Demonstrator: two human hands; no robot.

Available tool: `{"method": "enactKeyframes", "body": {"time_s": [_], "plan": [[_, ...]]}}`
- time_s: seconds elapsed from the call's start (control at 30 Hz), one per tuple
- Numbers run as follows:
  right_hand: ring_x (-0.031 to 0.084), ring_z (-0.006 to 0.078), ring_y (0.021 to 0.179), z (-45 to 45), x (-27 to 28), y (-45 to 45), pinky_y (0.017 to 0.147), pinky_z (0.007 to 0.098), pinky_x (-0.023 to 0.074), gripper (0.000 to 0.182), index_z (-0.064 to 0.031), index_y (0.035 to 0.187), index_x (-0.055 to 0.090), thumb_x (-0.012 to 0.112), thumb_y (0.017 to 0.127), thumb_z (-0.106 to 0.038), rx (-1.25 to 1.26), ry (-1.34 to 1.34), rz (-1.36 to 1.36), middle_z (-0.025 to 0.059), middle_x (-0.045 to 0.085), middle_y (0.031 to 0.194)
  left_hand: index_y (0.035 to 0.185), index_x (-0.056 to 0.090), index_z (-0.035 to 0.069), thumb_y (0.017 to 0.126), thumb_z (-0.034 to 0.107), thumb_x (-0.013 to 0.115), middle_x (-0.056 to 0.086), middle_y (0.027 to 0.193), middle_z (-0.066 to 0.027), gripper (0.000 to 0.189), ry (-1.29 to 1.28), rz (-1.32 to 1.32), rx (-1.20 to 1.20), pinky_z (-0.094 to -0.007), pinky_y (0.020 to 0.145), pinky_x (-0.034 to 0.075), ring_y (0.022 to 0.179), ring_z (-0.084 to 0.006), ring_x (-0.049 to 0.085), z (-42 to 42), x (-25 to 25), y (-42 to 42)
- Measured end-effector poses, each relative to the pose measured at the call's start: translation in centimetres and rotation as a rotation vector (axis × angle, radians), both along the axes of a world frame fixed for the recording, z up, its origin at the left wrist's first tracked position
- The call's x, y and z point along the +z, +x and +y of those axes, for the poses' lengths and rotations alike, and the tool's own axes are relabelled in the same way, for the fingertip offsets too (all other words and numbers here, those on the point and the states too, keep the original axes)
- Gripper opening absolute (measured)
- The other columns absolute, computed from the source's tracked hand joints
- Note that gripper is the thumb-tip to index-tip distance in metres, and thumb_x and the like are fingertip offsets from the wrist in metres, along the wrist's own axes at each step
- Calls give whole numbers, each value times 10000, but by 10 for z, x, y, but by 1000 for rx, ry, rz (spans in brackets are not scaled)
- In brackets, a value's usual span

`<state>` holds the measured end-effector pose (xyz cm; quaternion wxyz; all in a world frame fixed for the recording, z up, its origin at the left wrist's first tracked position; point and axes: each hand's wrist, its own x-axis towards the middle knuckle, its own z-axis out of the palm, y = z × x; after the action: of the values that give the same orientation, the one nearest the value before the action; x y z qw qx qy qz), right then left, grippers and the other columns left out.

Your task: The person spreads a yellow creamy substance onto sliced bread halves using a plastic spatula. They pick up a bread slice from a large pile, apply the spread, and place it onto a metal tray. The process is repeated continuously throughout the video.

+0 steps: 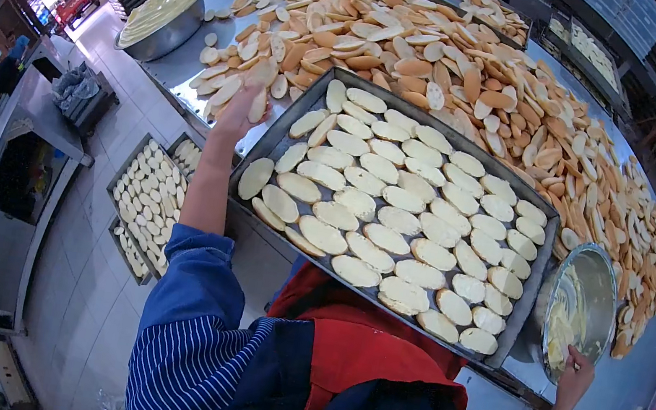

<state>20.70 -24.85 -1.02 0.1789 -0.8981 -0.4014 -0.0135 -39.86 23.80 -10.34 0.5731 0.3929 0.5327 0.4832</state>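
A metal baking tray (392,215) lies before me, slanted over the table edge, with rows of oval bread slices (404,199) coated in pale spread. My left hand (247,105) is beyond its left corner, holding a bread slice (258,104) at the edge of a large heap of plain slices (415,46). On the right, a steel bowl (610,298) contains pale creamy spread (568,308). My right hand (576,372) is at the bowl's near rim with its fingers closed; whatever it may grip is hidden.
A second large bowl of spread (161,21) stands at the table's far left corner. Filled trays (148,197) are stacked low by the left side. Another tray with slices (460,2) and more filled trays (592,53) stand at the back. A counter (39,117) is farther left.
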Motion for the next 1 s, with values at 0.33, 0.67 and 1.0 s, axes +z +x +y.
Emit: {"method": "enactKeyframes", "body": {"time_s": [0.33, 0.67, 1.0], "plan": [[625, 227, 828, 6, 1, -5, 772, 319, 474, 209, 8, 974, 679, 560, 805, 33, -36, 47, 70, 156, 667, 906, 1123, 533, 88, 623, 233, 745, 632, 944, -131, 562, 625, 1412, -325, -446, 772, 475, 921, -311, 605, -35, 29, 79], [635, 221, 822, -5, -3, 4, 766, 319, 478, 227, 28, 980, 670, 561, 782, 51, -43, 45, 84, 157, 669, 900, 990, 531, 64, 671, 133, 669, 634, 807, -156, 354, 573, 1608, -277, -443, 650, 500, 776, -324, 633, -45, 25, 100], [627, 210, 803, -3, -5, 1, 741, 310, 478, 216, 31, 993, 665, 551, 811, 44, -48, 89, 126, 149, 666, 891, 1066, 519, 52, 693, 278, 718, 637, 892, -173, 479, 421, 1557, -169, -455, 719, 503, 839, -346, 627, -29, 5, 104]]}}
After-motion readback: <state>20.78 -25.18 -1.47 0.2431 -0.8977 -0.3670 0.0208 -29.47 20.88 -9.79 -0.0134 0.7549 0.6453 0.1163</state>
